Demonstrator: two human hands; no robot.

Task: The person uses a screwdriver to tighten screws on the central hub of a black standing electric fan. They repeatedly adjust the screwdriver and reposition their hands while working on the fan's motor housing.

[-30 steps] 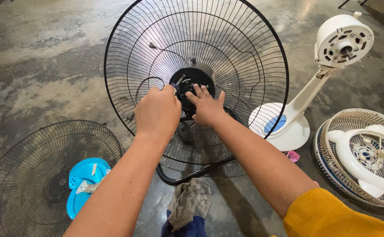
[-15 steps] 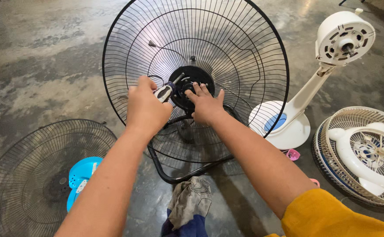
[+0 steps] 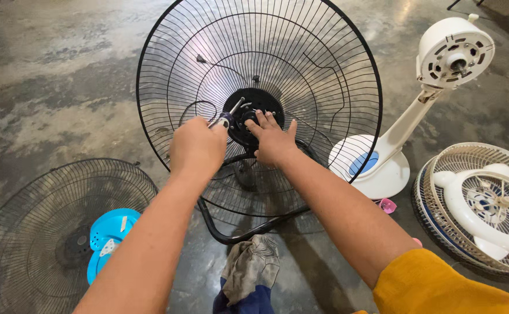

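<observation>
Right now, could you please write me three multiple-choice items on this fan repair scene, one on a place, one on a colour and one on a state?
1. Where does the loose black grille lie?
A. lower left on the floor
B. on the white stand
C. behind the upright grille

2. What colour is the disc beside it?
A. red
B. light blue
C. yellow

3. What is the left hand doing?
A. resting open on the floor
B. gripping a screwdriver at the hub
C. holding the rag

Answers: 1 A, it lies flat at lower left. 2 B, the disc is light blue. 3 B, fingers close round the handle while the right hand steadies the hub.
</observation>
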